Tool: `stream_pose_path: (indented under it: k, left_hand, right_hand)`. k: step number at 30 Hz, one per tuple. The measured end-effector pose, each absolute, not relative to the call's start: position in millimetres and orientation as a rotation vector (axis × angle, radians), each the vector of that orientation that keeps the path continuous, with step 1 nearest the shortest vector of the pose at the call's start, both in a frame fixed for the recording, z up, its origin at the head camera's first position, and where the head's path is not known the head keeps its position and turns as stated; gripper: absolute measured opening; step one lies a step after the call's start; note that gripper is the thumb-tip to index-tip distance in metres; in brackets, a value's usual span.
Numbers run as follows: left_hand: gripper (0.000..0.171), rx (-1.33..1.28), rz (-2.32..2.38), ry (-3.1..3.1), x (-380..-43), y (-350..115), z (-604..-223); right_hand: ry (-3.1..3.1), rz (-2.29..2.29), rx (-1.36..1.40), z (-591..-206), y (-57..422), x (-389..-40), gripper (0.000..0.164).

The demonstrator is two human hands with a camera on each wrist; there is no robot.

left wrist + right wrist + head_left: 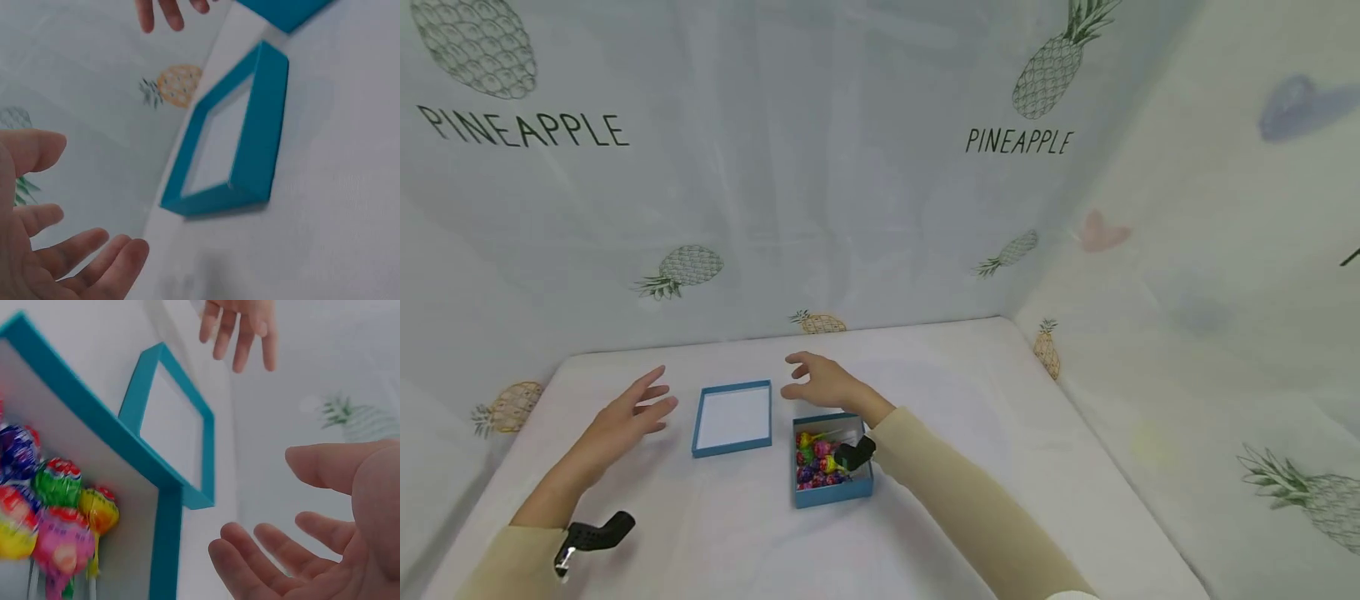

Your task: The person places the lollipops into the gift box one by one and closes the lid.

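Observation:
My left hand (pixel 628 417) hovers left of a shallow blue box lid (pixel 732 419), fingers spread and nothing in them. The lid lies hollow side up, its white inside showing. To its right stands a blue box (pixel 832 493) holding several lollipops (pixel 818 460) in bright wrappers. Over the far edge of that box hangs my right hand (pixel 825 381), fingers loosely bent and holding nothing. In the right wrist view, round lollipops (pixel 62 540) with pale sticks lie in the box (pixel 94 415), and the lid (pixel 134 394) is just beyond it.
A white cloth (pixel 947 417) covers the table. Behind it and to the right hang pale curtains (pixel 850 183) printed with pineapples. Black camera mounts sit on both wrists; the right one (pixel 855 453) overlaps the lollipop box in the head view.

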State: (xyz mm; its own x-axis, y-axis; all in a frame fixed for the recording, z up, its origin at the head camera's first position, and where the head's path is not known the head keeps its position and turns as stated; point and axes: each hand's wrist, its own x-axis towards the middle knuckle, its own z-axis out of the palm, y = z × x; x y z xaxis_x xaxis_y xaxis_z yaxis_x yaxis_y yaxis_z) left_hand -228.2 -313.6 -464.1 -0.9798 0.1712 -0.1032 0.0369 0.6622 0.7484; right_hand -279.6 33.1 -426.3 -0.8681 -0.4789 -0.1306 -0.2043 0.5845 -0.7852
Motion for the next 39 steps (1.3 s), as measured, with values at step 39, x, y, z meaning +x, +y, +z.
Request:
stream_pose_path:
  k: [39]
  left_hand:
    - [0.086,0.17,1.349,2.475,-274.8,-282.9,-481.2]
  right_hand:
    - [2.184,-1.555,-0.221,-467.2,-10.7,-315.4,0.065]
